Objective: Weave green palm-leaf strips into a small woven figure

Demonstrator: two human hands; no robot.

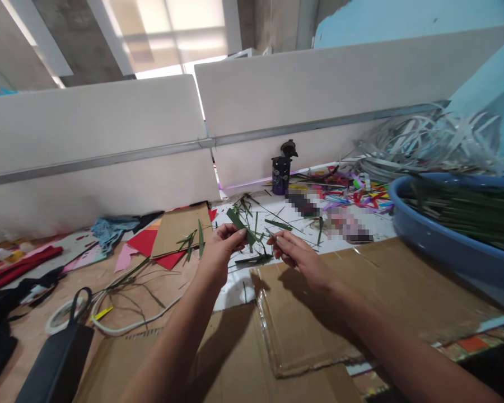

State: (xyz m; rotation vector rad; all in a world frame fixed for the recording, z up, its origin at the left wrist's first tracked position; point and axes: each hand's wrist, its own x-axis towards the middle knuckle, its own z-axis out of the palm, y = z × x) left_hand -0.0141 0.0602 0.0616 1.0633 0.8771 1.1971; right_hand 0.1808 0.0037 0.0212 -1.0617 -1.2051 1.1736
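Left hand pinches a green leaf strip, right hand closed on something unclear, both left of my blue basin; uneven pull could split the strip.

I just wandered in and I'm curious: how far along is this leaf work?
Done: some leaves look already split, with green scraps scattered about; I can't make out a finished piece. In hand: the left hand grips a green leaf strip, while the right hand pinches a thin sliver. Left: probably plenty, since the blue tub holds a heap of long leaves.
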